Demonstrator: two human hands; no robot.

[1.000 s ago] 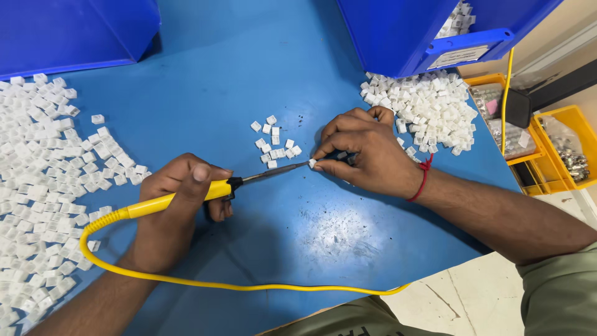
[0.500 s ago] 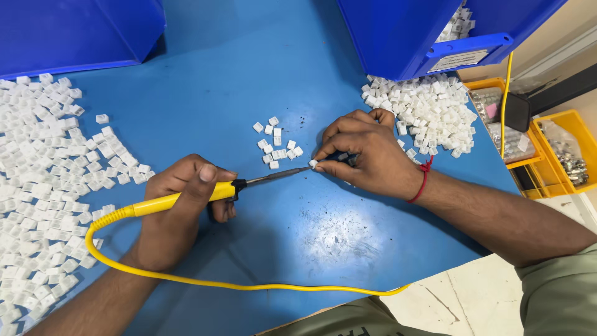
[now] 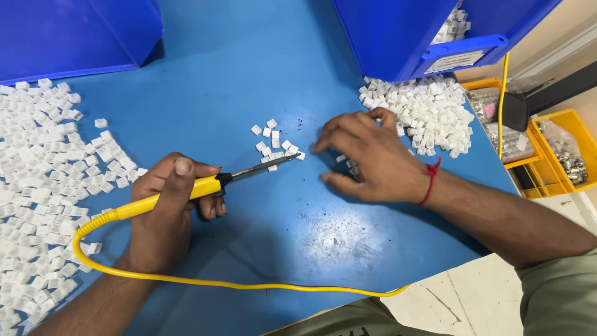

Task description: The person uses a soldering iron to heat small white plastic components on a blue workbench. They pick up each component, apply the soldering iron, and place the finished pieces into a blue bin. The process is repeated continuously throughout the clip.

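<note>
Now right hand (image 3: 373,158) open (earlier pinched).

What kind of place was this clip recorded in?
Probably a small-parts assembly bench in a workshop: heaps of small white plastic pieces on a blue worktop, blue storage bins, and a yellow-handled soldering iron.

Your hands: two, the left hand (image 3: 163,214) and the right hand (image 3: 373,157).
Soldering iron (image 3: 208,186): one, yellow-handled, in your left hand.
Yellow cord (image 3: 236,285): one.
Blue bins: two, one at your far left (image 3: 74,34) and one at your far right (image 3: 410,31).
Yellow trays (image 3: 559,146): two at the right edge.
Heaps of small white pieces: two big ones, left (image 3: 43,174) and right (image 3: 429,112).
Small cluster of white pieces (image 3: 273,144): about a dozen; too small for you to count exactly.
Red wrist thread (image 3: 429,182): one.
</note>
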